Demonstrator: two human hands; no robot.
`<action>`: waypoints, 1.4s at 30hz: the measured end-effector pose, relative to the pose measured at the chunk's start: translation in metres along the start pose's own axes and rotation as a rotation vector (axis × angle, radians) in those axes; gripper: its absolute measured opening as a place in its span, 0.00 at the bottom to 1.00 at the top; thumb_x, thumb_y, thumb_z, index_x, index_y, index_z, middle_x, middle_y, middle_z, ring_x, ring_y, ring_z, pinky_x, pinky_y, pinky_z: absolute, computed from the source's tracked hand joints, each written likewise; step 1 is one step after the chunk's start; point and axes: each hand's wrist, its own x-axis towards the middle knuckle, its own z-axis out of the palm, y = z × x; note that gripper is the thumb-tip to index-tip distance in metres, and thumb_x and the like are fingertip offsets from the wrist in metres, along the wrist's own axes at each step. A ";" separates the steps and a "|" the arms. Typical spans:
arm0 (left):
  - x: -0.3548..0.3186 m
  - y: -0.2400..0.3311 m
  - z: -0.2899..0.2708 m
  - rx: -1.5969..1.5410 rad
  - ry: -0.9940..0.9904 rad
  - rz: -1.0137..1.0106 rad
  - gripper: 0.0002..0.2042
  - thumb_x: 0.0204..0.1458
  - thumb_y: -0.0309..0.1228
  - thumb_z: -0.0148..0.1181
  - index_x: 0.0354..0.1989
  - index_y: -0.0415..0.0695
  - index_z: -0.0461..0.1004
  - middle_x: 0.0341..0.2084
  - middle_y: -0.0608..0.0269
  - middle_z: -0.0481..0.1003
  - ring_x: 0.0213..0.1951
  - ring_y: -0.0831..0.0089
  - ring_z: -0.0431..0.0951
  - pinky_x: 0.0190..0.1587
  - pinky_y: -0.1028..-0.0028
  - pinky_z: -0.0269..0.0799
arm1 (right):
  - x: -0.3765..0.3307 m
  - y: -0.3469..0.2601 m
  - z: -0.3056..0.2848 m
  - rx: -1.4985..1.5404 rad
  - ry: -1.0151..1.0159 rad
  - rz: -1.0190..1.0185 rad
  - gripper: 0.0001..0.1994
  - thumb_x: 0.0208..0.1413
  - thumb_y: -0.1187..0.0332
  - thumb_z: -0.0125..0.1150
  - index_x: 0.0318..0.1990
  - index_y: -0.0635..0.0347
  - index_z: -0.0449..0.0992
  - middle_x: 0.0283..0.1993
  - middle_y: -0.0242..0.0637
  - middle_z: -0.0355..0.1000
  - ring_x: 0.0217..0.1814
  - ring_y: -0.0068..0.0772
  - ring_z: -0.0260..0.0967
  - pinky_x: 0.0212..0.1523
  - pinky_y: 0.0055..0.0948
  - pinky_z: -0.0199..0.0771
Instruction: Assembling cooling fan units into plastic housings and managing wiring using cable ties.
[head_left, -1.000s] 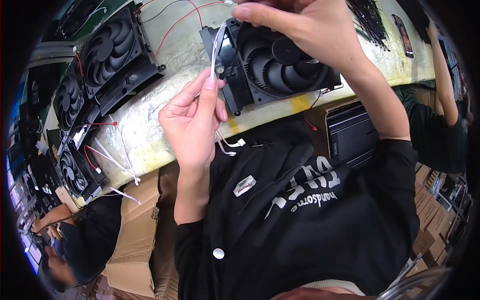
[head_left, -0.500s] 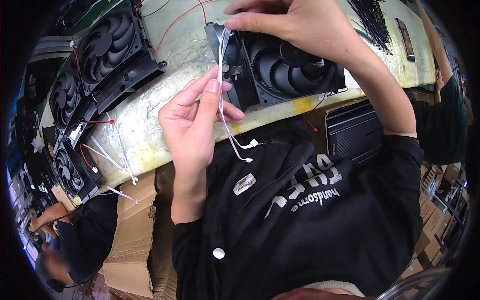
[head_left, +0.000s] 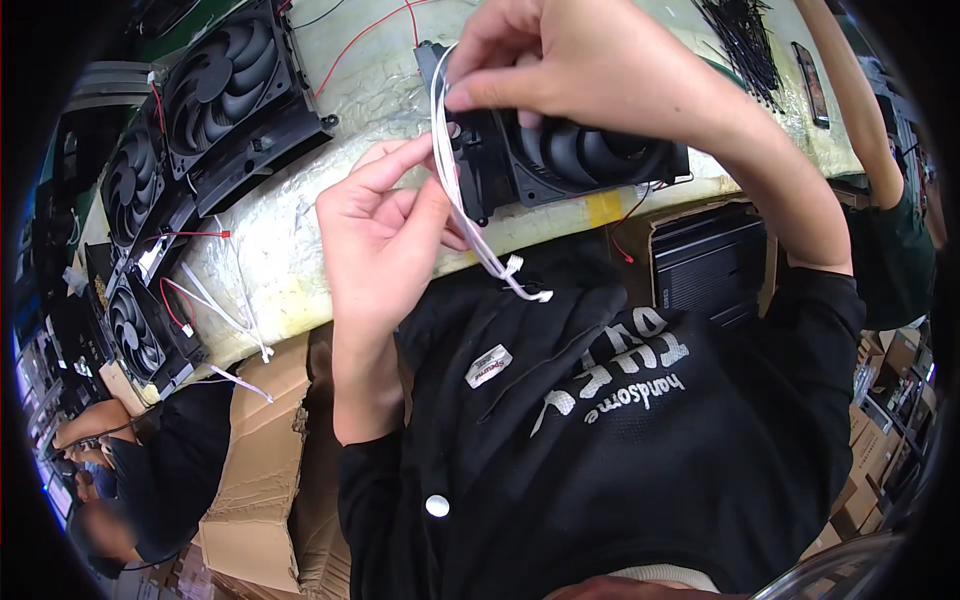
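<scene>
The right hand pinches the white cable at the top of the fan, which sits on the desk edge. The left hand fingers close lightly around the cable lower down. Its connectors hang loose; routing looks unfinished.

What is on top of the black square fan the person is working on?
The right hand rests on the black square fan, pinching flat white cables that the left hand also grips. The fan's upper blades are covered.
</scene>
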 end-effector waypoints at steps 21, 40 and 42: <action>-0.003 0.012 0.022 0.732 0.099 0.219 0.13 0.46 0.20 0.64 0.42 0.33 0.75 0.27 0.55 0.71 0.19 0.72 0.71 0.23 0.73 0.67 | 0.000 -0.012 -0.006 -0.393 -0.204 -0.291 0.07 0.47 0.76 0.55 0.32 0.72 0.77 0.26 0.59 0.73 0.31 0.59 0.75 0.33 0.44 0.74; 0.019 0.004 -0.024 -0.247 -0.173 -0.270 0.11 0.55 0.22 0.60 0.45 0.30 0.77 0.37 0.45 0.80 0.29 0.65 0.84 0.18 0.82 0.73 | -0.010 0.010 0.029 -0.748 0.102 -0.450 0.10 0.48 0.78 0.63 0.40 0.65 0.81 0.33 0.43 0.77 0.36 0.37 0.78 0.39 0.30 0.77; 0.017 0.000 -0.024 -0.276 -0.204 -0.239 0.12 0.54 0.21 0.61 0.46 0.30 0.77 0.38 0.45 0.80 0.30 0.65 0.84 0.19 0.82 0.73 | -0.013 0.015 0.032 -0.904 0.135 -0.521 0.04 0.55 0.76 0.65 0.32 0.69 0.82 0.32 0.44 0.77 0.35 0.25 0.77 0.32 0.18 0.77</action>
